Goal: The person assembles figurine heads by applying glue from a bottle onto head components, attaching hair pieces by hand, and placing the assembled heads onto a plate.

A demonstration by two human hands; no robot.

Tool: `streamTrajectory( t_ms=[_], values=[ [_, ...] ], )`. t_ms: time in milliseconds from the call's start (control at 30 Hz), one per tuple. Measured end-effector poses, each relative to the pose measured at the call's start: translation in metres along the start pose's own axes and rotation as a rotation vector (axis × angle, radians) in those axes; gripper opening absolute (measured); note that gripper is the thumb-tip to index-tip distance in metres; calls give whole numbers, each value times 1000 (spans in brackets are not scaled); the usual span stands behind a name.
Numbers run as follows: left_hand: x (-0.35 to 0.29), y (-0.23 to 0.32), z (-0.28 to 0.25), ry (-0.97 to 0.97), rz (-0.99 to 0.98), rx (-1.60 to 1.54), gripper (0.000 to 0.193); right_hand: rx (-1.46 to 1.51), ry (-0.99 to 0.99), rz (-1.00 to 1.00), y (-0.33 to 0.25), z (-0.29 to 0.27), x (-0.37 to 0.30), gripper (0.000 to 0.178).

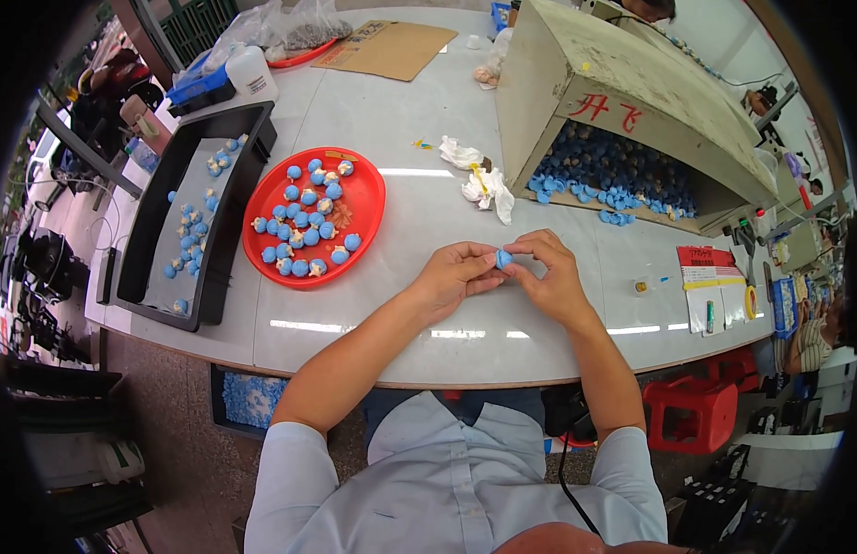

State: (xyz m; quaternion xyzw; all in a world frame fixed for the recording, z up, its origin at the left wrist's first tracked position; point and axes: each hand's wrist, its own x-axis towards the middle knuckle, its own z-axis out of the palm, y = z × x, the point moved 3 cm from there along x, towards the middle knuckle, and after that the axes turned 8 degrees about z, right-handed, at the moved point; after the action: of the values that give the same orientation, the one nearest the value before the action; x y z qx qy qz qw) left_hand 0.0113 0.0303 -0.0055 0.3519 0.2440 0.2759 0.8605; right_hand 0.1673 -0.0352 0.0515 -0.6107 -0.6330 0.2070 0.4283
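Currently handled blue ball [503,259]: located between both hands, above the grey table [428,351].
Left hand [458,279]: fingers bent, thumb and forefinger pinching the ball from the left.
Right hand [550,277]: thumb and forefinger pinching the ball from the right.
Red tray [368,198]: left of the hands; carries blue-and-white balls [301,220].
Black bin [223,226]: beside the tray; contains similar balls.
Open-fronted box [530,102]: far right; contains blue pieces [613,166].

The plate [377,198] of balls [301,220] sits between tray [223,231] and box [622,78] on the table [419,115].
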Motion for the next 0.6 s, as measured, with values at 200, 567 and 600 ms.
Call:
streamTrajectory(
  t_ms=[200, 567, 600],
  values=[
    [-2, 0, 0, -10, 25, 9, 25, -52, -15, -67, -2, -2, 1, 24],
    [-1, -3, -1, 31, 59, 60, 23, -87, -17, -124, -8, 1, 0, 21],
    [-1, -3, -2, 42, 85, 83, 23, -86, -16, -123, -7, 1, 0, 21]
  ],
)
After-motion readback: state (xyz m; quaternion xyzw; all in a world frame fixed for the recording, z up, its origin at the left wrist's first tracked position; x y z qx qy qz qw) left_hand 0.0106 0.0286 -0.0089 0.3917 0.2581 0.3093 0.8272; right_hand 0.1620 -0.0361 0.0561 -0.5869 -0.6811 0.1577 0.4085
